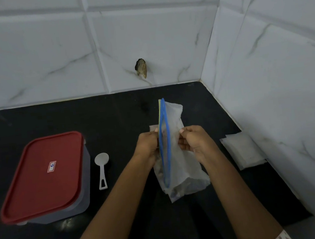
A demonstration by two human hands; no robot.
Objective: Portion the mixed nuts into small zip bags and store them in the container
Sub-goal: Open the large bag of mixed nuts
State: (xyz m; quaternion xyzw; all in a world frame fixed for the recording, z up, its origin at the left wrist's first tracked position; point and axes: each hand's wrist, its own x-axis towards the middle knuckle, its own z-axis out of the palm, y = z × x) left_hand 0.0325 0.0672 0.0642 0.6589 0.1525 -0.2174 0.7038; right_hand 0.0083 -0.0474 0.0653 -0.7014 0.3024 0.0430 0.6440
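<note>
The left hand (147, 145) and right hand (194, 142) each pinch one lip of the nut bag (180, 161), held upright over the middle of the counter (113, 114), apparently to part its blue seal (164, 138). The scoop (102, 168) and lidded container (42, 178) wait left, small bags (242, 149) right, within reach

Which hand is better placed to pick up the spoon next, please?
Probably left. The spoon lies just left of the left hand; the right hand pinches the bag on the other side.
</note>
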